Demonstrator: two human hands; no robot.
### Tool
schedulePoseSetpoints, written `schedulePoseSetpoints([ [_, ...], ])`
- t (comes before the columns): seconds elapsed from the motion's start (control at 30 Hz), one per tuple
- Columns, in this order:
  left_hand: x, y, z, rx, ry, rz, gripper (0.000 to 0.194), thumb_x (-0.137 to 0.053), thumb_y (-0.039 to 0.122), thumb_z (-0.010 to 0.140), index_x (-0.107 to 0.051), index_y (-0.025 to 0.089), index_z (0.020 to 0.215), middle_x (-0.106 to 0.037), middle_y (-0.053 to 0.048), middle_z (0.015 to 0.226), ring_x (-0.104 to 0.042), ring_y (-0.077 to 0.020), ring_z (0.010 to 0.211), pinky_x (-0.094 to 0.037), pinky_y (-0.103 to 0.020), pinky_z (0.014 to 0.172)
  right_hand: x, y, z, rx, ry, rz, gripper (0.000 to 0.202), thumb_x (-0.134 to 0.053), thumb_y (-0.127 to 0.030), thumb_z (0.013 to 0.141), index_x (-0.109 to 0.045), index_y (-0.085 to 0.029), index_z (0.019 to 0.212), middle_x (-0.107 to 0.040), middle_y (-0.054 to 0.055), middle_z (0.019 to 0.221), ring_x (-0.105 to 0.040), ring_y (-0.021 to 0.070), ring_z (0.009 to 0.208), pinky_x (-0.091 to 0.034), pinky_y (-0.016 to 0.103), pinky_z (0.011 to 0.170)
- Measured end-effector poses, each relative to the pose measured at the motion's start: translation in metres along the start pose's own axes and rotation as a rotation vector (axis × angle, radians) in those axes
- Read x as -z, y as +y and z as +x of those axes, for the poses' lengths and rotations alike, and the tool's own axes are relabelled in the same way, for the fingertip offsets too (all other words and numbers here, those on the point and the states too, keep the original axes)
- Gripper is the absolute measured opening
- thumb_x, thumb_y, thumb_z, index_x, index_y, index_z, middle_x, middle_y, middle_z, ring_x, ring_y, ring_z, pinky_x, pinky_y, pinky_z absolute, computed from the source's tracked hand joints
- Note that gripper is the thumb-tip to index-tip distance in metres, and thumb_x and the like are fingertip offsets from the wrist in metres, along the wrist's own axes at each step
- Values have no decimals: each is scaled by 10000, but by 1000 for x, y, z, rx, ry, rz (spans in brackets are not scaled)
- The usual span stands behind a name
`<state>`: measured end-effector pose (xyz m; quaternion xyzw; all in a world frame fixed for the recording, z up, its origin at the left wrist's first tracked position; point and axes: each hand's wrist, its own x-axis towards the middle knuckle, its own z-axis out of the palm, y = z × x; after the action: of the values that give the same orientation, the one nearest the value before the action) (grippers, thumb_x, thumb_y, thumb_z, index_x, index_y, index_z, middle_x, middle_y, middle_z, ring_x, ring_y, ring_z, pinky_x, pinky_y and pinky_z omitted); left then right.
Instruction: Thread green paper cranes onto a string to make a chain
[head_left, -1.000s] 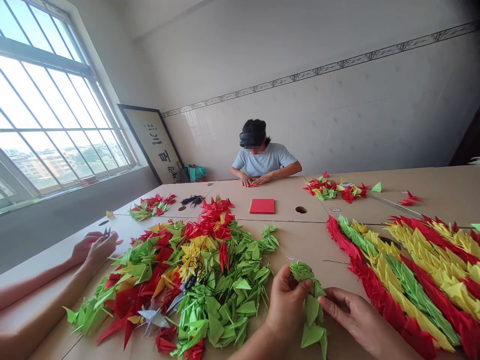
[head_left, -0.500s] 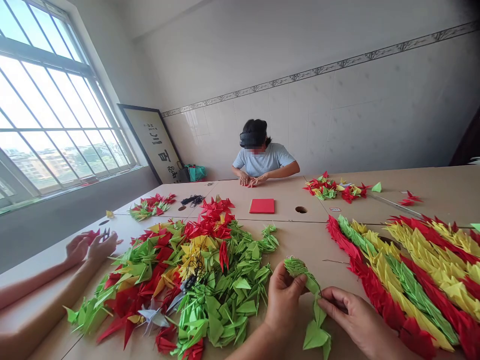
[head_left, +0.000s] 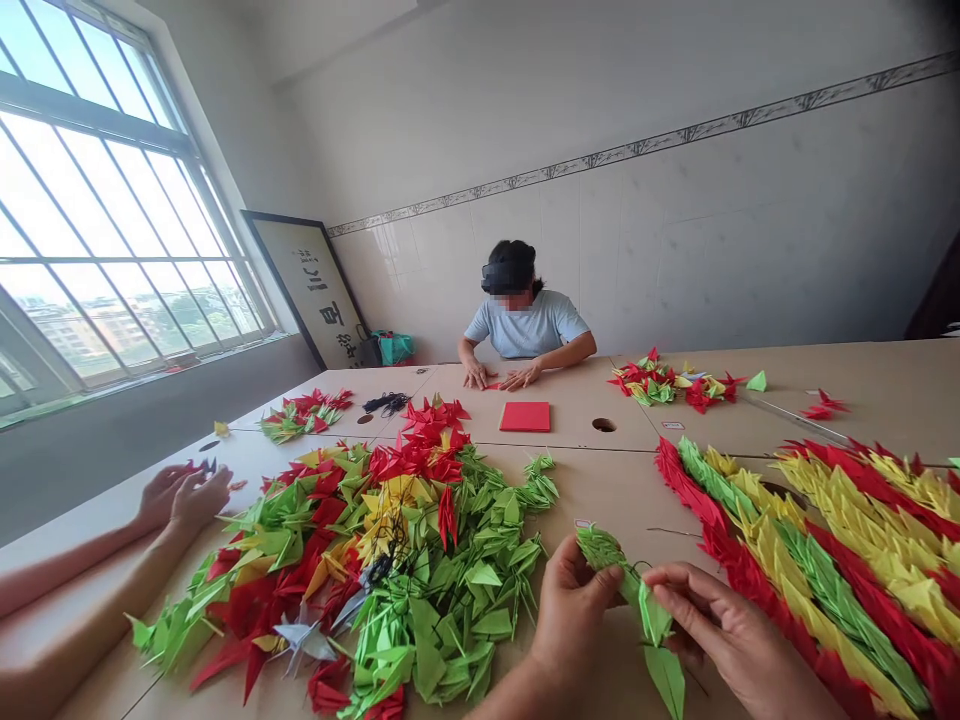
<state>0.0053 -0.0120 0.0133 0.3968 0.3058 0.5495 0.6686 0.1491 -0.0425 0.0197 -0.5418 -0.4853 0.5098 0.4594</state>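
My left hand (head_left: 574,605) is closed around the upper end of a strand of green folded-paper cranes (head_left: 600,547), packed tightly together. Just to its right, the thumb and fingertips of my right hand (head_left: 716,625) pinch the strand near a loose green crane (head_left: 654,615). Another green crane (head_left: 665,678) hangs below it. A bit of dark thread shows between the hands, and a thin dark line emerges under my right fingers; whether that is thread or a needle I cannot tell. Left of my hands lies a big heap of green, red and yellow paper cranes (head_left: 435,600).
Crane strands (head_left: 817,560) in red, green and yellow lie in rows at right. A red paper stack (head_left: 525,416) sits mid-table, near a round hole (head_left: 603,425). Another person's hands (head_left: 187,492) work at left. Across the table, a person (head_left: 525,320) presses red paper.
My right fingers have shifted slightly upward and right along the strand, and the loose green cranes have swung right. The person opposite has spread their hands apart over the red paper.
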Motion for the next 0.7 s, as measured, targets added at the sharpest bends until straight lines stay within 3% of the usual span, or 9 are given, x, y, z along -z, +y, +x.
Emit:
schedulePoseSetpoints([
  [0.17, 0, -6, 1, 63, -16, -60, 273, -771, 259, 608, -564, 144, 743, -573, -2, 697, -522, -117, 629, -431, -240, 603, 4, -13, -5, -12, 16, 48, 328, -631, -479, 649, -682, -250, 878, -696, 34, 855, -632, 221, 772, -531, 283, 655],
  [0.27, -1, -4, 1, 78, -3, -93, 295, -788, 263, 583, -570, 145, 743, -581, -5, 708, -532, -123, 635, -442, -244, 602, 5, -12, -2, -14, -3, 70, 370, -678, -445, 620, -682, -257, 938, -699, 30, 856, -626, 217, 774, -527, 281, 659],
  [0.43, -4, 2, 0, 59, 20, -131, 282, -795, 233, 568, -581, 145, 729, -575, 9, 675, -509, -99, 601, -442, -220, 582, 5, 1, 6, 57, -20, -62, 266, -671, -461, 647, -704, -258, 816, -641, -4, 628, -606, 196, 664, -503, 249, 587],
  [0.57, -4, 4, 0, 71, 38, -131, 299, -802, 245, 563, -589, 145, 747, -579, 10, 705, -508, -95, 607, -460, -233, 601, 3, 5, 6, 160, -57, -174, 210, -682, -441, 640, -690, -249, 725, -657, 7, 721, -616, 213, 752, -496, 258, 687],
  [0.7, -5, 3, 0, 86, 58, -114, 310, -809, 257, 556, -588, 145, 742, -571, 16, 688, -517, -99, 617, -468, -246, 626, 0, 7, 7, 113, -72, -205, 228, -655, -438, 653, -627, -228, 738, -681, 33, 766, -624, 226, 780, -490, 281, 720],
])
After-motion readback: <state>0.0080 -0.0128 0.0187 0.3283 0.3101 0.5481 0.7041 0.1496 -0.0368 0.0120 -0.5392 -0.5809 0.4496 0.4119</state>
